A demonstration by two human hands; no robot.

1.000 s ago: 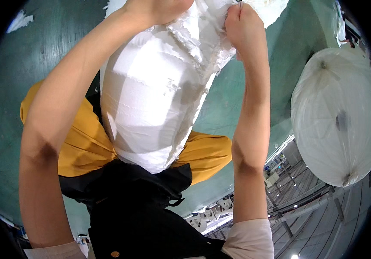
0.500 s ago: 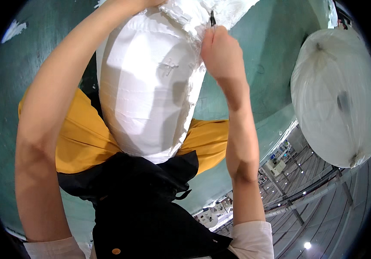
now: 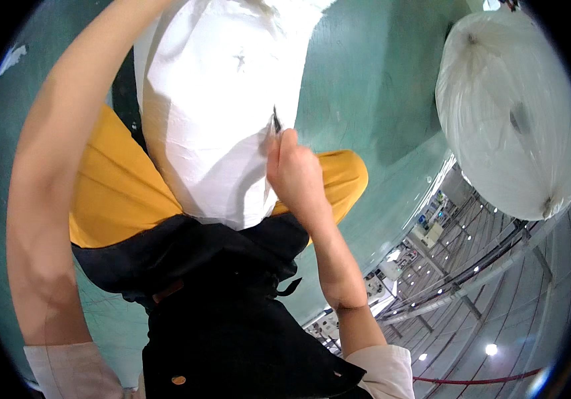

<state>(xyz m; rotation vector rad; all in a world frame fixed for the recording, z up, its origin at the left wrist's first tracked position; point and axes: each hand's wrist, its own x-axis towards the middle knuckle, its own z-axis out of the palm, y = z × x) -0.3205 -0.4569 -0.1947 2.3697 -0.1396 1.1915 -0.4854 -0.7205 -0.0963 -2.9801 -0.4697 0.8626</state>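
Note:
A long, bulging white bundle (image 3: 199,113) lies between my legs, its near end against my lap. Its skin is smooth with a few creases, and ragged white material (image 3: 292,10) shows at its far end. My right hand (image 3: 295,169) is over the bundle's right side, closed around a small dark tool with a narrow tip (image 3: 276,121). The tip points away from me, at or just above the white surface; I cannot tell which. My left arm (image 3: 49,179) reaches forward along the bundle's left side, and the hand is beyond the upper edge.
Green floor (image 3: 365,100) surrounds the bundle. At the right stands a large cloudy plastic-wrapped roll (image 3: 498,120) with gathered ends. A white scrap (image 3: 11,60) lies at the far left. Ceiling beams and lamps show at the lower right.
My right hand has come from the bundle's far ragged end down its right side toward me, still with the dark tool. My left hand has slipped out past the upper edge.

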